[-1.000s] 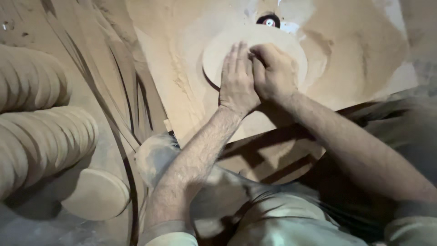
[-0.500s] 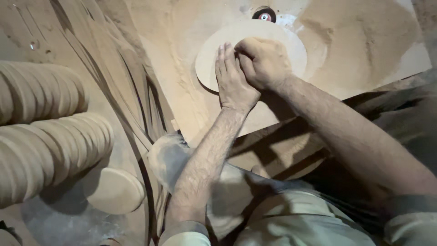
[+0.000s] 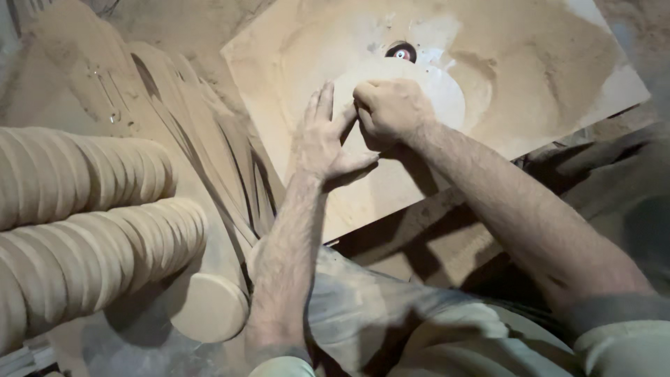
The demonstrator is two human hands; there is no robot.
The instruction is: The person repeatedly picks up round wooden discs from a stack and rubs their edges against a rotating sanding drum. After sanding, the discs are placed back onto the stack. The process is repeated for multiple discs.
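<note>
A round wooden disc [image 3: 436,87] lies flat on a dusty work board [image 3: 530,77], its far edge against a small spinning cutter head [image 3: 400,52] with a red centre. My left hand [image 3: 322,136] presses flat on the disc's left part, fingers stretched and pointing away. My right hand [image 3: 392,112] is curled on top of the disc, knuckles up, pressing it down beside the left hand. Both hands touch each other at the thumbs.
Two long rows of stacked round wooden discs [image 3: 77,230] lie on the left. One loose disc [image 3: 209,307] rests near my knee. Thin curved wood offcuts [image 3: 209,146] lean along the board's left edge. Sawdust covers the board.
The view has shifted, so the hands and disc sit lower in the picture. My left hand's fingers have spread slightly; both hands stay on the disc at the cutter.
</note>
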